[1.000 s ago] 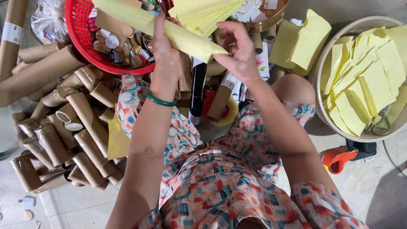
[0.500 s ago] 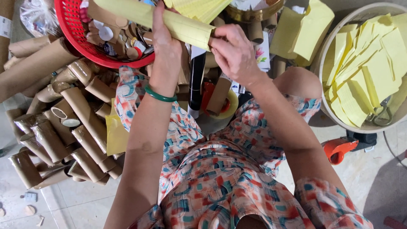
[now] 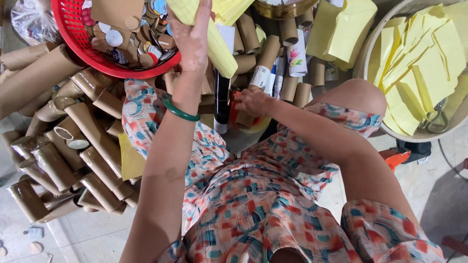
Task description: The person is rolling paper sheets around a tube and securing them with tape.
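My left hand (image 3: 192, 41) is raised at the top of the view and grips a cardboard tube wrapped in yellow paper (image 3: 217, 46), held slanting over the edge of a red basket (image 3: 78, 41). A green bangle (image 3: 179, 112) circles that wrist. My right hand (image 3: 251, 101) is lower, down among brown cardboard tubes (image 3: 270, 58) between my knees, its fingers closed around a small object on a yellow tape roll (image 3: 256, 127); what it grips is unclear.
The red basket holds round cardboard discs and scraps. A heap of brown tubes (image 3: 63, 156) lies at the left on the tiled floor. A pale basin (image 3: 370, 46) of yellow paper sheets with scissors (image 3: 436, 119) sits at the right. A black cylinder (image 3: 222, 100) stands ahead.
My right hand has let go of the yellow-wrapped tube and dropped down to the tubes between my knees. My left hand still holds the wrapped tube up.
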